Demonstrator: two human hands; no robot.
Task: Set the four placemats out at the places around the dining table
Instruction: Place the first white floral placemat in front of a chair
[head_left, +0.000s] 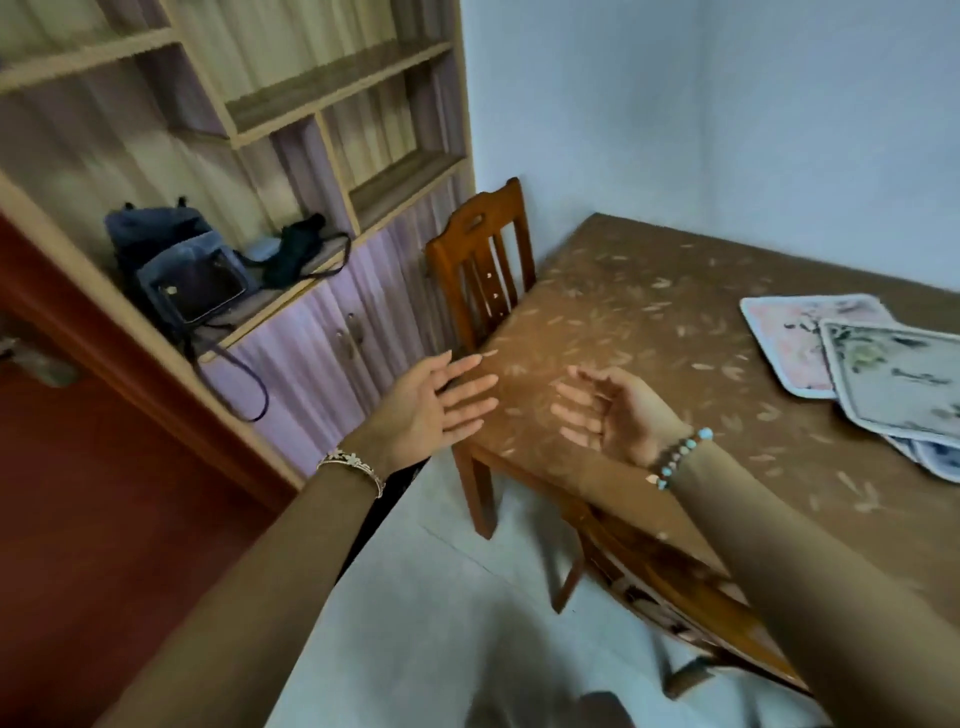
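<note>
A loose pile of placemats (904, 379) lies overlapping at the right side of the brown patterned dining table (649, 332); a pink one (795, 343) pokes out to the left from under a grey one. My left hand (431, 410) hovers open, palm up, at the table's near left corner. My right hand (608, 410) is held over the tabletop with its fingers loosely curled and nothing in it. Both hands are well to the left of the placemats and touch none of them.
A wooden chair (483, 265) is pushed in at the table's left end, and another chair (670, 597) stands at the near side under my right arm. A shelf cabinet (311, 332) with bags (182, 270) on it stands to the left. Pale walls close the far corner.
</note>
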